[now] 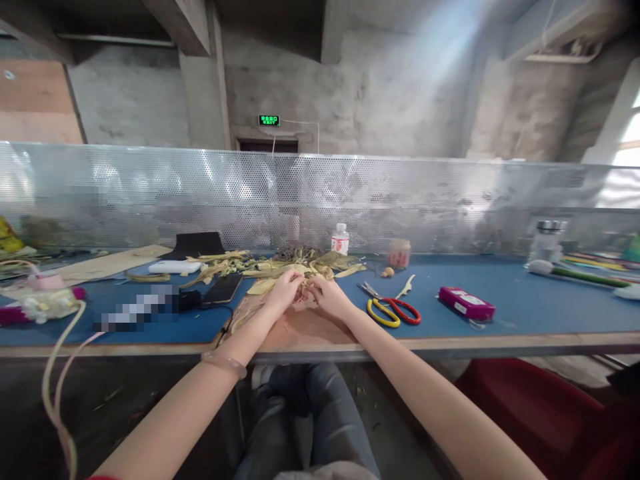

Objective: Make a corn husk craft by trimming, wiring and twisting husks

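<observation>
My left hand [289,288] and my right hand [327,295] meet over a brown board [305,330] at the table's front edge. The fingers of both are closed in a pinch on a small pale piece of dried husk [303,292]; its shape is mostly hidden by the fingers. Just behind them lies a heap of dry yellow-green husks [315,260], with more strips [225,265] spreading to the left. To the right of my right hand are scissors [393,310] with one yellow and one red handle loop, lying with the blades pointing away.
On the blue table [540,307] stand a white-labelled bottle [340,240], a jar [399,253] and a clear flask [547,243]. A purple box [466,303] lies right, a dark phone [223,290] left. Cables [55,393] hang over the left edge. A perforated metal screen [425,200] runs behind.
</observation>
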